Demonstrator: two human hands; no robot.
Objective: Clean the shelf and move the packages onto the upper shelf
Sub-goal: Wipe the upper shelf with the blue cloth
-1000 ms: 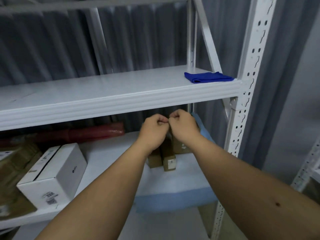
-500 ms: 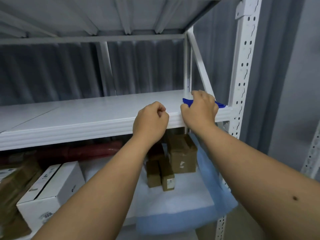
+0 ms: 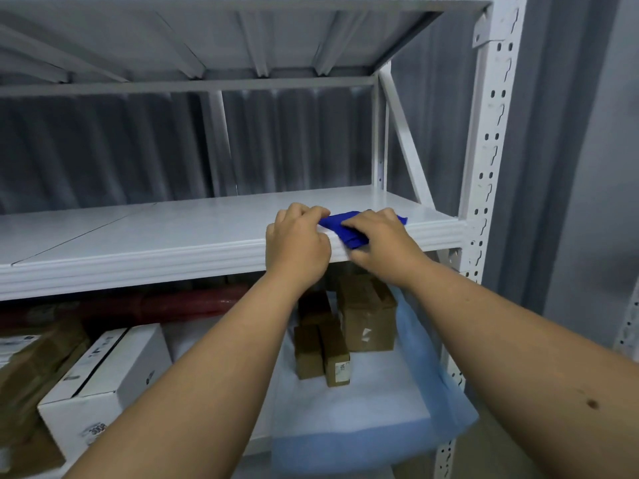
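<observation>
Both hands are gripping the blue cloth (image 3: 349, 229) at centre frame, left hand (image 3: 297, 245) and right hand (image 3: 380, 242) flanking it; the bare upper shelf (image 3: 138, 233) is stretching away leftward.

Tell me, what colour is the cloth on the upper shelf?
The cloth is deep blue, plain, seen best in the head view.

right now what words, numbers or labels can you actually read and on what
"3008", roughly, blurred: round sticker on the front of the white box, lower shelf.
Dark print along the white box's top: too blurred to read.
Label on the small brown box: too small to read.
Sticker on the larger brown box: unreadable.
Blue cloth: no text.
</observation>
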